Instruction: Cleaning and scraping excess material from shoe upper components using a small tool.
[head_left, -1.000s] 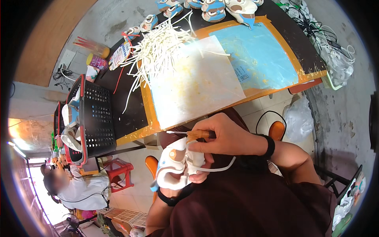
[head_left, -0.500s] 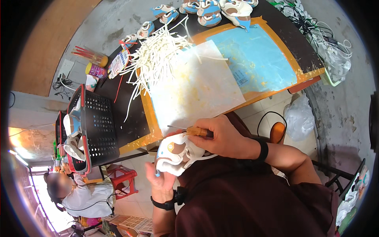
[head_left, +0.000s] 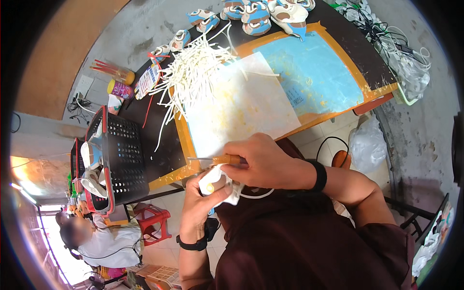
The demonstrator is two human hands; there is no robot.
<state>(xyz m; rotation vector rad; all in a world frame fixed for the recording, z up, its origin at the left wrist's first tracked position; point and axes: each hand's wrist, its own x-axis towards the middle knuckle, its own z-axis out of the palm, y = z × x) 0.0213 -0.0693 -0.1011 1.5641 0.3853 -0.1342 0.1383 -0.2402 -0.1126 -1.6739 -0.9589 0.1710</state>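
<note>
My left hand (head_left: 200,208) holds a small white shoe (head_left: 223,186) with yellow glue marks, close to my lap below the table edge. My right hand (head_left: 263,162) grips a thin tool with an orange handle (head_left: 226,159); its metal tip points left over the shoe. Both wrists wear black bands. On the table ahead lies a glue-stained white sheet (head_left: 241,108) and a heap of white strips (head_left: 191,72).
A blue mat (head_left: 314,72) with an orange border covers the table's right part. Several white and blue shoes (head_left: 256,14) lie at the far edge. A black basket (head_left: 121,154) with shoes stands left. Another person (head_left: 96,241) sits at lower left. A red stool (head_left: 152,222) is near.
The shoe and both hands have risen toward the table edge, and my left hand has turned the shoe. The tool now lies across the shoe's top.
</note>
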